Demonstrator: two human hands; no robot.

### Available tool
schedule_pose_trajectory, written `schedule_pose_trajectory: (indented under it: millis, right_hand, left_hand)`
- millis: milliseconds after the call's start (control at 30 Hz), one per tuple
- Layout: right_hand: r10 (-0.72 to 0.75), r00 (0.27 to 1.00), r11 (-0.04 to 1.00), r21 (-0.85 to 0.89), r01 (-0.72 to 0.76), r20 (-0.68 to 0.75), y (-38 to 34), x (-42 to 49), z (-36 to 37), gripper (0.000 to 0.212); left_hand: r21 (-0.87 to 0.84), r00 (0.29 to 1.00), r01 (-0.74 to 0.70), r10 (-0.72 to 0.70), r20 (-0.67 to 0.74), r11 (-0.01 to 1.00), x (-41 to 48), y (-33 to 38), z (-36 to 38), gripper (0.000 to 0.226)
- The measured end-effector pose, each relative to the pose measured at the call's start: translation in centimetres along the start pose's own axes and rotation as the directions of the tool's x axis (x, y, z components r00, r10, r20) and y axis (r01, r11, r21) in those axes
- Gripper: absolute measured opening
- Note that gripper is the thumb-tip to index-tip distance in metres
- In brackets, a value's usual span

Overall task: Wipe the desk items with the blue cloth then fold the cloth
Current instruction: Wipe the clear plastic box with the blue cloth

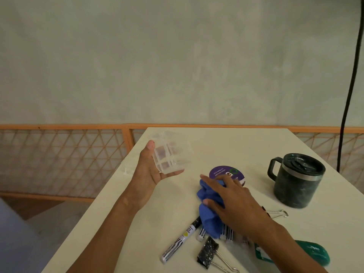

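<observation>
Clear plastic box (172,154), soft blue cloth (209,215)

I'm seeing a blue cloth (211,205), purple round lid (224,173), dark green marbled mug (295,182), black clip (207,252) with white speckles, teal thing (313,253), all on a cream surface (197,146).
</observation>
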State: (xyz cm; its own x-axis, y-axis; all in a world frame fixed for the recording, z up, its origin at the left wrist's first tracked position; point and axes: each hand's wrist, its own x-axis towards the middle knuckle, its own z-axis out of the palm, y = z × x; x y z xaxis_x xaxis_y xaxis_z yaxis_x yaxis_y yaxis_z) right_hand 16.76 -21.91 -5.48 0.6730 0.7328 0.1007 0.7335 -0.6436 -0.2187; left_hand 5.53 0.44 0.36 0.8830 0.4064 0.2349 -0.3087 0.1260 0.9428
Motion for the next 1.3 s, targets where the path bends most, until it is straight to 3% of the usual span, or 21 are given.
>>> schedule_pose_trajectory:
  millis: [67, 133, 267, 300, 433, 500, 567, 667, 767, 867, 967, 1100, 1300]
  right_hand:
    - [-0.041, 0.999, 0.998, 0.043, 0.042, -0.022, 0.3, 0.5, 0.5, 0.063]
    - [-0.056, 0.995, 0.989, 0.129, 0.066, -0.082, 0.4, 0.6, 0.3, 0.065]
    - [0.084, 0.928, 0.845, 0.52, 0.127, -0.364, -0.5, 0.1, -1.2, 0.029]
    - [0.119, 0.895, 0.808, 0.566, 0.164, -0.43, -0.5, -0.1, -1.7, 0.028]
    - [0.149, 0.677, 0.851, 0.443, 0.283, -0.72, -1.2, -0.8, -3.9, 0.033]
    - [0.196, 0.558, 0.832, 0.438, 0.341, -0.807, -1.9, -1.0, -4.8, 0.031]
    - [0.237, 0.501, 0.808, 0.456, 0.374, -0.832, -2.7, -0.9, -5.2, 0.032]
    - [0.177, 0.583, 0.769, 0.481, 0.421, -0.793, -4.3, -0.6, -4.2, 0.041]
    - [-0.083, 0.68, 0.818, 0.341, 0.464, -0.728, -5.3, -0.4, -2.6, 0.048]
    - [-0.211, 0.737, 0.847, 0.256, 0.466, -0.643, -5.4, -0.7, -2.2, 0.052]
    - [-0.237, 0.736, 0.889, 0.165, 0.428, -0.634, -4.5, -0.3, -1.5, 0.06]
    - [-0.151, 0.77, 0.894, 0.246, 0.374, -0.62, -3.8, -0.2, -1.2, 0.077]
    - [-0.307, 0.686, 0.893, 0.049, 0.447, -0.66, -5.7, -1.1, -1.3, 0.066]
  left_hand:
    - [-0.066, 1.0, 0.007, -0.006, 0.015, 0.998, 0.2, -0.2, -0.3, 0.082]
    - [-0.133, 0.999, 0.027, -0.023, 0.034, 0.991, 0.3, -0.3, -0.5, 0.095]
    - [-0.194, 0.996, 0.074, -0.062, 0.066, 0.978, 0.6, -0.6, -0.7, 0.11]
    - [-0.201, 0.995, 0.083, -0.07, 0.073, 0.976, 0.6, -0.7, -0.7, 0.112]
    - [-0.237, 0.99, 0.107, -0.083, 0.111, 0.966, 0.4, -1.1, -0.2, 0.109]
    - [-0.262, 0.988, 0.116, -0.083, 0.132, 0.958, 0.2, -1.5, 0.2, 0.105]
    - [-0.3, 0.981, 0.137, -0.088, 0.17, 0.944, 0.0, -1.9, 0.9, 0.1]
    - [-0.335, 0.978, 0.156, -0.098, 0.186, 0.929, -0.5, -2.3, 1.9, 0.09]
    - [-0.393, 0.98, 0.159, -0.096, 0.175, 0.905, -0.7, -2.4, 1.8, 0.089]
    - [-0.41, 0.986, 0.126, -0.068, 0.153, 0.903, -0.7, -2.2, 1.2, 0.083]
    - [-0.419, 0.988, 0.096, -0.036, 0.149, 0.903, -0.4, -1.8, 0.7, 0.083]
    - [-0.36, 0.99, 0.06, -0.009, 0.143, 0.931, -0.2, -1.6, 0.5, 0.082]
    - [-0.374, 0.992, 0.075, -0.03, 0.124, 0.924, -0.6, -1.1, 0.8, 0.079]
